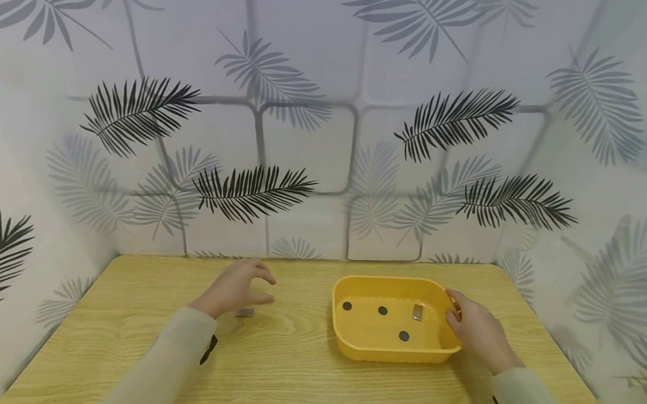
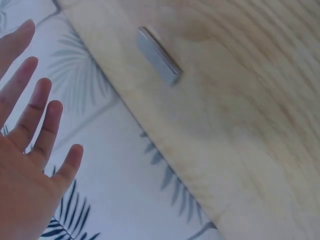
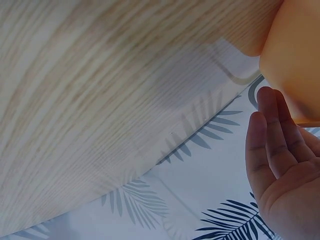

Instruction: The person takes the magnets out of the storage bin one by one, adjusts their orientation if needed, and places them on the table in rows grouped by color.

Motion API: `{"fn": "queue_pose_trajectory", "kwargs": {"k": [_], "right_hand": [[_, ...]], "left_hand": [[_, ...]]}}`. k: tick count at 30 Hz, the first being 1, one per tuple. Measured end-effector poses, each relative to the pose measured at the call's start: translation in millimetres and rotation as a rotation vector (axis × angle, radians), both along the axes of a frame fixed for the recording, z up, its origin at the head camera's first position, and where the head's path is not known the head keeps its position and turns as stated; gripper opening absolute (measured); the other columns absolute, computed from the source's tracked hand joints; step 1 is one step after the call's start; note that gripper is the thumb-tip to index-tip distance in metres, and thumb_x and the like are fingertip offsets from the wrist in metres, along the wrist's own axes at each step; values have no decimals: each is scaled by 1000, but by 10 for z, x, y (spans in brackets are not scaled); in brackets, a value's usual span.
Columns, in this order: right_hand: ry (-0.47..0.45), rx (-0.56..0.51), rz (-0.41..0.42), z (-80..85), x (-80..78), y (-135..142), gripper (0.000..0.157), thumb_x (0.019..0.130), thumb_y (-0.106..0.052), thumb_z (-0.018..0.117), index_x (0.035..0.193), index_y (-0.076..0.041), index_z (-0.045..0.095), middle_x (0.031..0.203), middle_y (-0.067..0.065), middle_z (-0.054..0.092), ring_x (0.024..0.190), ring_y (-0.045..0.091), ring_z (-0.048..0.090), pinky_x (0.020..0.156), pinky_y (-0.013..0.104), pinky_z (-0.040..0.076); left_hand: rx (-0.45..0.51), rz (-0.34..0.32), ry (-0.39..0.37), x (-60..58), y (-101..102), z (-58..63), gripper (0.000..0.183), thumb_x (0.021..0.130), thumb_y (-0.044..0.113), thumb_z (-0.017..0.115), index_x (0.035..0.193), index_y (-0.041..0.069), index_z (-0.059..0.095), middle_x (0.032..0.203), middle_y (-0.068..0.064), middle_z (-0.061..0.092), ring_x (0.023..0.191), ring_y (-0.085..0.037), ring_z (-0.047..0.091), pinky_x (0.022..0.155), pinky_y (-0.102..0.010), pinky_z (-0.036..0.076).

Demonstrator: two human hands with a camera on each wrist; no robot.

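Note:
My left hand (image 1: 237, 288) is held over the left part of the table, fingers spread and thumb apart, with nothing in it. Just below it lies a small flat grey rectangular block with a metallic edge (image 2: 158, 59), apart from the fingers in the left wrist view. On the right stands a shallow yellow plastic tray (image 1: 382, 353). Its right rim is pinched between the thumb and fingers of my right hand (image 1: 480, 332), while the other fingers (image 3: 257, 145) extend outside the wall. Inside the tray are a small silver rectangular block (image 1: 417, 313) and three dark round discs (image 1: 404, 336).
The light wood-grain table (image 1: 288, 381) carries the tray and the loose block. A pale wall covering with leaf patterns (image 1: 304, 141) rises behind the table's back edge and along both sides.

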State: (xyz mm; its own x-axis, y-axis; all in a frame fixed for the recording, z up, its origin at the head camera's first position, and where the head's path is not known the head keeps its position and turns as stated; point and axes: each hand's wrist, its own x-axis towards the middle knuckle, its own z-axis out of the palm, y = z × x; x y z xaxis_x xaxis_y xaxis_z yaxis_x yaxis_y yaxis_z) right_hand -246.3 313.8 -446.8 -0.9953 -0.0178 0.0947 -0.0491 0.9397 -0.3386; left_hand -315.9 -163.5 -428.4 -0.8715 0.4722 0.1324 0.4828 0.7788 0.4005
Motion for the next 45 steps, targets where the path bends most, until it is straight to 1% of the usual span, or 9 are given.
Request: {"fn": "queue_pose_trajectory", "kwargs": {"k": [3,6,10,14,22,27,31,41,45], "right_hand": [[5,0,1,2,7,7,50,98,-12,61,144,6,51,108,23,71,76,21,61,64,38,53],[6,-6,0,2,9,8,50,99,-11,61,144,6,51,108,23,71,78,22,62,65,39,54],[6,-14,2,7,9,-1,50,99,-11,61,144,6,50,109,25,71,78,23,61,66,39,54],[12,-14,3,11,14,-19,50,99,-11,61,145,6,50,110,26,71,79,23,62,67,40,55],[27,-12,-1,12,14,-36,50,98,-10,61,144,6,51,109,25,72,79,23,64,67,40,55],[14,-13,-12,-16,5,-31,50,98,-11,61,144,6,51,108,24,72,77,22,61,67,39,55],[7,-16,-17,-27,1,-28,50,99,-11,61,145,6,51,108,24,72,77,22,60,67,38,54],[0,-14,-24,5,12,-19,50,99,-11,61,145,6,50,108,23,72,79,22,61,71,42,57],[5,-17,-22,-4,15,-14,50,99,-11,61,145,6,50,107,22,72,77,21,60,69,40,56]], "left_hand": [[-9,-27,51,-3,138,51,30,87,32,84,113,18,78,125,-7,69,120,-33,63,106,-56,49],[-1,-56,78,12,306,115,31,86,34,84,113,19,78,121,-4,69,115,-28,65,102,-52,53],[11,-103,111,25,523,180,31,86,33,84,112,18,78,119,-3,71,113,-26,66,101,-48,54],[25,-134,107,36,710,212,32,85,32,85,113,17,78,120,-3,72,115,-26,66,105,-47,52],[51,-186,99,59,1041,211,36,85,32,85,116,15,77,123,-5,72,120,-29,64,113,-52,46],[31,-223,96,63,1258,191,41,86,36,84,119,15,77,128,-5,71,125,-29,62,115,-50,45],[5,-252,104,85,1397,188,40,87,38,83,120,16,76,131,-5,70,127,-28,62,115,-49,45],[-15,-265,69,146,1635,151,36,89,37,81,119,18,76,130,-3,69,126,-25,62,114,-47,46],[-36,-276,76,175,1748,148,37,89,39,80,120,19,76,128,-2,71,125,-24,62,113,-45,47]]}}
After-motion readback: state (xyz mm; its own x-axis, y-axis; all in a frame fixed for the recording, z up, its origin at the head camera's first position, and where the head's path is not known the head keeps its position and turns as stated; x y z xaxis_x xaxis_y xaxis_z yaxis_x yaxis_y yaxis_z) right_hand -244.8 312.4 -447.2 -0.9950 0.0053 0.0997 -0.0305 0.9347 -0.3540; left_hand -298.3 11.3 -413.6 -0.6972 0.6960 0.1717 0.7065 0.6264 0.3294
